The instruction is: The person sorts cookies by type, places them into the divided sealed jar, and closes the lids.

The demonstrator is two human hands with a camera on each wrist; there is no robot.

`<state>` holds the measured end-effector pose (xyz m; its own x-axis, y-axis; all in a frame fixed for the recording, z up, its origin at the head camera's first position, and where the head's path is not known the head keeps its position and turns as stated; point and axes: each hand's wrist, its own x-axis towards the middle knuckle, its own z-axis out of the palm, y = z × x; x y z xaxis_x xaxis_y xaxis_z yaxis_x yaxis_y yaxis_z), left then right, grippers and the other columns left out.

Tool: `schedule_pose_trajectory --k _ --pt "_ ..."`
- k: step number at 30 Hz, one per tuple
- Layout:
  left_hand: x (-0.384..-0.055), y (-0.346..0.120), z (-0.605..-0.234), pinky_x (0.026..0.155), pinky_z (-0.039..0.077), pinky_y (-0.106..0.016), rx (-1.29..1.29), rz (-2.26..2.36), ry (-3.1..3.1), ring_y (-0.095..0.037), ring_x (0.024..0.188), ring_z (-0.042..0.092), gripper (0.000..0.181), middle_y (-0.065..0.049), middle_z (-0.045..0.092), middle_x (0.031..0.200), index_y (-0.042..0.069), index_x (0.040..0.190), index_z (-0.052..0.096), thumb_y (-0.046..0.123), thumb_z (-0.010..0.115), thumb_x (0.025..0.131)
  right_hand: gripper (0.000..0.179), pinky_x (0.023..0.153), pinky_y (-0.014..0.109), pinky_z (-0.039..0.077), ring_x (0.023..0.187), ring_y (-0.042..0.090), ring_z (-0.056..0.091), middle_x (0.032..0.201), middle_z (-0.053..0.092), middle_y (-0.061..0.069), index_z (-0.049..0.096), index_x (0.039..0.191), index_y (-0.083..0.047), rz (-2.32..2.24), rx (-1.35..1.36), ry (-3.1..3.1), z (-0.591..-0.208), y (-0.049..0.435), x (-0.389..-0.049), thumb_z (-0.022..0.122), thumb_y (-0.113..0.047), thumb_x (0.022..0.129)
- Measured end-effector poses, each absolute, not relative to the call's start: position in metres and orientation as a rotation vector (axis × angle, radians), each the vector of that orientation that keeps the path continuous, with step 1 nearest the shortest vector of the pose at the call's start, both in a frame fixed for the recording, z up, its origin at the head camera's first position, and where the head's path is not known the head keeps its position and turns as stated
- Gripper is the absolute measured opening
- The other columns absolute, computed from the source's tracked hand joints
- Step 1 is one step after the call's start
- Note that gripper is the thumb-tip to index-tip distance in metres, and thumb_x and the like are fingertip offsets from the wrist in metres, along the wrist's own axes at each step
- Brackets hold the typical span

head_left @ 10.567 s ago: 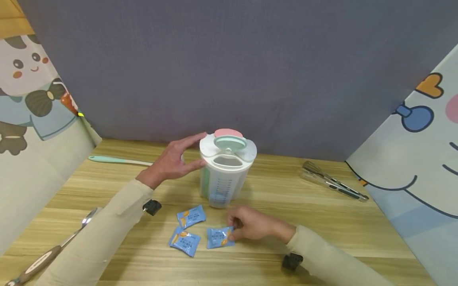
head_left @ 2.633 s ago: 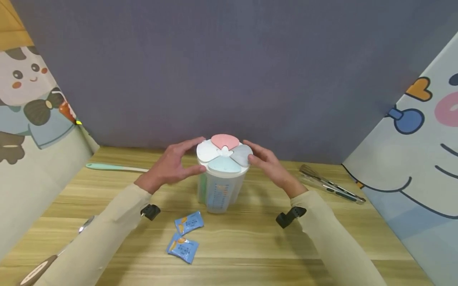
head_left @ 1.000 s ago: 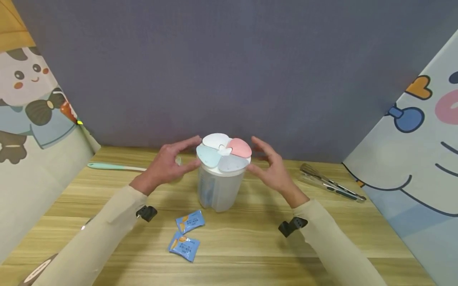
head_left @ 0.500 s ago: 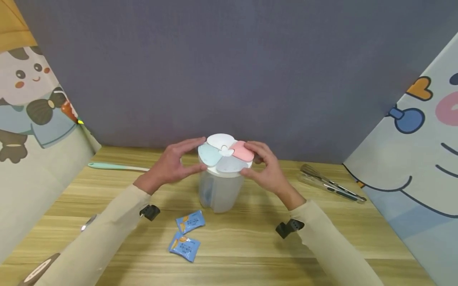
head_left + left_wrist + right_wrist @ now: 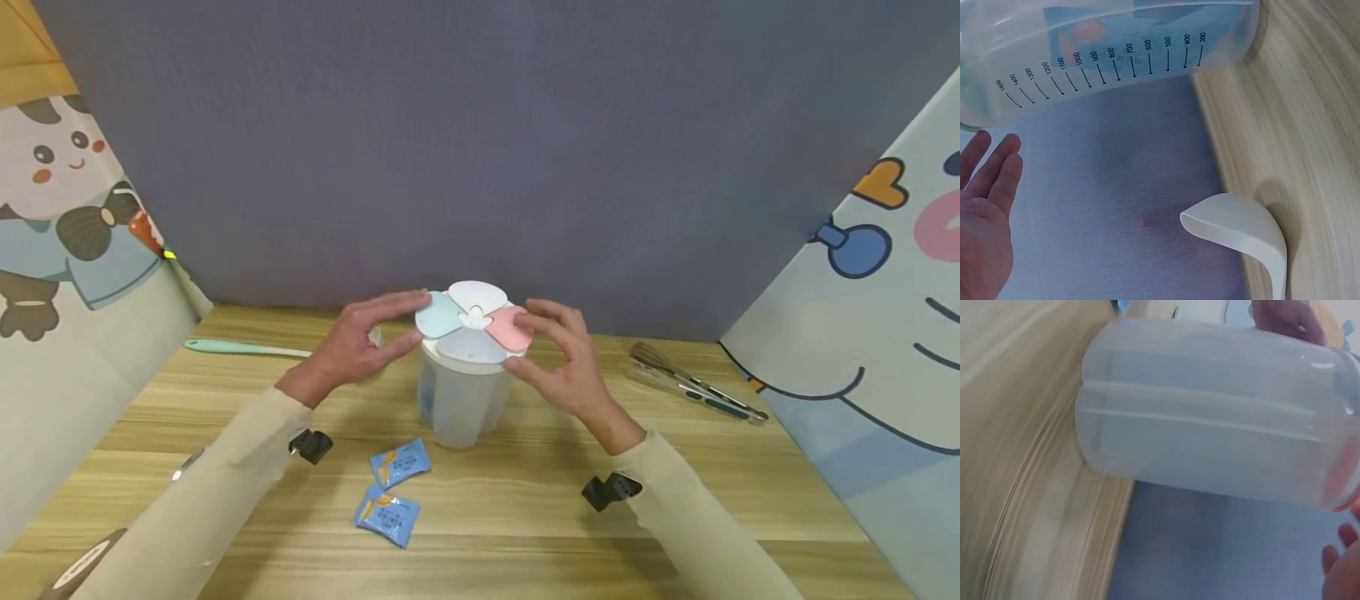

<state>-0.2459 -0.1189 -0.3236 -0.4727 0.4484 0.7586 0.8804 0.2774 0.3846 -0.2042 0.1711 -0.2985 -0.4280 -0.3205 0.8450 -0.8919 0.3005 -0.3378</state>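
A clear canister [image 5: 463,408] stands upright on the table, its round lid divided into white, pink, grey and mint petal flaps, all lying down. My left hand [image 5: 352,346] is at the lid's left edge, fingers nearly straight, tips by the mint flap [image 5: 438,316]. At the right edge, my right hand [image 5: 566,358] grips the lid, curved fingers on the pink flap [image 5: 510,327] and thumb at the front rim. A blue packet [image 5: 1116,40] shows through the measured wall in the left wrist view. Two blue snack packets [image 5: 400,463] lie in front of the canister.
Behind the left hand lies a mint-handled white ladle [image 5: 247,347]. Metal tongs [image 5: 697,383] lie at the right rear. Under the left forearm is a brown-handled utensil [image 5: 82,567], partly hidden. A grey panel [image 5: 480,150] closes off the back.
Earlier my right hand held a third packet, gone from the table now, and the raised mint flap is down. The canister has turned clockwise from above, mint flap from front to left.
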Motion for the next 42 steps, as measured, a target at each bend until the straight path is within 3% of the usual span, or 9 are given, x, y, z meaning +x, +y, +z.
schedule_pose_trajectory --k 5,9,16,27,35,42 --pt "-0.244 -0.119 -0.325 0.098 0.043 -0.042 -1.161 -1.098 -2.053 -0.025 0.117 0.054 0.045 -0.008 0.058 0.128 0.008 0.126 0.061 0.026 0.071 0.087 0.039 0.097 0.05 0.038 0.11 0.045 0.049 0.112 0.06 0.027 0.071 0.097 0.003 1.165 1.247 -1.794 -0.314 0.175 -0.221 0.069 -0.035 0.087" --pt "-0.244 -0.118 -0.325 0.096 0.045 -0.041 -1.132 -1.098 -2.044 -0.025 0.114 0.056 0.046 -0.007 0.061 0.124 0.008 0.123 0.063 0.03 0.074 0.084 0.028 0.099 0.047 0.039 0.111 0.044 0.051 0.109 0.063 0.025 0.074 0.095 0.0 1.192 1.321 -1.754 -0.321 0.177 -0.229 0.067 -0.027 0.089" --pt "-0.246 -0.116 -0.327 0.094 0.047 -0.039 -1.124 -1.124 -2.0 -0.025 0.109 0.059 0.045 -0.008 0.064 0.119 0.006 0.118 0.066 0.019 0.08 0.078 0.03 0.097 0.047 0.041 0.105 0.052 0.048 0.102 0.059 0.034 0.072 0.088 0.005 1.204 1.353 -1.735 -0.307 0.172 -0.217 0.066 -0.024 0.089" --pt "-0.247 -0.116 -0.327 0.092 0.048 -0.038 -1.123 -1.142 -1.98 -0.025 0.106 0.06 0.044 -0.008 0.065 0.116 0.005 0.116 0.067 0.019 0.081 0.077 0.029 0.096 0.049 0.041 0.104 0.051 0.049 0.099 0.06 0.033 0.071 0.086 0.005 1.217 1.32 -1.694 -0.303 0.167 -0.214 0.065 -0.022 0.09" --pt "-0.245 -0.116 -0.324 0.091 0.048 -0.038 -1.123 -1.148 -1.977 -0.025 0.105 0.061 0.044 -0.009 0.065 0.115 0.005 0.116 0.067 0.015 0.081 0.075 0.029 0.096 0.047 0.041 0.105 0.045 0.052 0.101 0.062 0.028 0.073 0.087 0.003 1.197 1.292 -1.677 -0.32 0.172 -0.23 0.066 -0.026 0.089" --pt "-0.246 -0.116 -0.325 0.091 0.048 -0.039 -1.123 -1.156 -1.977 -0.025 0.105 0.061 0.044 -0.009 0.065 0.115 0.005 0.116 0.067 0.017 0.081 0.076 0.032 0.092 0.043 0.043 0.102 0.033 0.056 0.098 0.069 0.016 0.073 0.09 0.003 1.252 1.196 -1.751 -0.319 0.172 -0.236 0.066 -0.029 0.09"
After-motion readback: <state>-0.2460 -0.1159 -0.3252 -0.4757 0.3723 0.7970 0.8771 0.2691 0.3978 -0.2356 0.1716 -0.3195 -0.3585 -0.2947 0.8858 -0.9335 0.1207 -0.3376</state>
